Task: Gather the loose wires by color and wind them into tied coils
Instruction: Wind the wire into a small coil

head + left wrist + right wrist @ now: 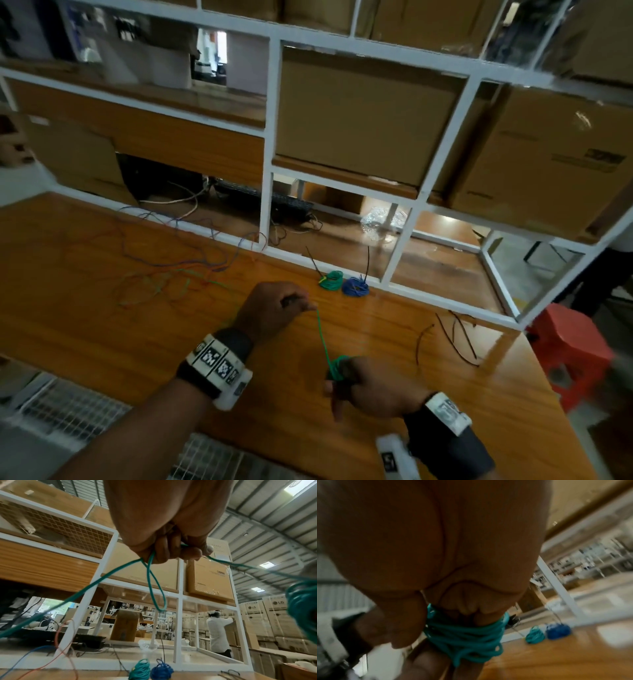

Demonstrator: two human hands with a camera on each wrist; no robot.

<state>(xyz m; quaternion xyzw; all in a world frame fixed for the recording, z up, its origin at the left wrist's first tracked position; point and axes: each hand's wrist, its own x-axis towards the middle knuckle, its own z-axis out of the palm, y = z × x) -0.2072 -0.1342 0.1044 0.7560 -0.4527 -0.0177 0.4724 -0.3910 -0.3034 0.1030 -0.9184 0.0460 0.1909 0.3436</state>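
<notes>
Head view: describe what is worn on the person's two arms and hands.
Both hands are bare: no gloves, no sleeves. The left hand has a wide black wristband carrying a white block with black-and-white square code markers. The right hand has a black wristband with a white marker plate and a white unit beside it.

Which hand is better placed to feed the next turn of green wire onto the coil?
The left hand, I think. It already pinches the green wire that runs to the coil. That coil is wound around the fingers of the right hand, so the right serves as the spool.
</notes>
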